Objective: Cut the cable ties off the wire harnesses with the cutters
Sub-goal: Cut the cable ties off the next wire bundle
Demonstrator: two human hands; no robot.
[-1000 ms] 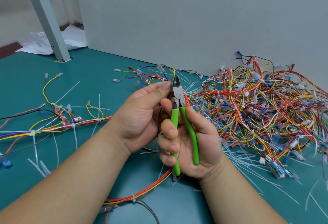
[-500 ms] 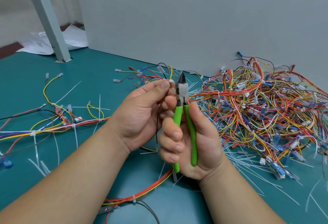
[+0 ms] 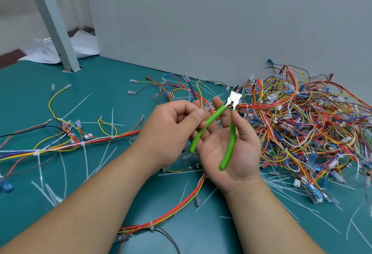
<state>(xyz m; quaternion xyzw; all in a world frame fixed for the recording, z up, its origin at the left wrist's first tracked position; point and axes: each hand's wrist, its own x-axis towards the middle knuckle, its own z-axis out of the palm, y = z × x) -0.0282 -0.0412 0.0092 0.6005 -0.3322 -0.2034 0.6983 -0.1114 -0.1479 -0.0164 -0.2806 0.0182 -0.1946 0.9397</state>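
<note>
**Cutters lying spread in an upturned right palm, wire all round**

The cutters (image 3: 233, 98) rest across the flat, palm-up right hand (image 3: 241, 153). The fingers are straight, the thumb lies along one green handle, the handles are splayed wide and the jaws are slightly parted, tips pointing away. Just left of the cutters, the left hand (image 3: 171, 131) is curled with thumb against forefinger; whether it pinches anything cannot be told. Right of the cutters a tangled harness pile (image 3: 302, 125) runs back to the lower edge of the grey panel (image 3: 201, 22). Left of the cutters lies a tied harness (image 3: 90, 142) among loose cable ties (image 3: 76, 106). Beyond that, bare green tabletop (image 3: 112, 84) reaches a grey post (image 3: 54, 22). Nearer than the cutters, a red-and-yellow harness (image 3: 177, 205) curves between the forearms.
</note>
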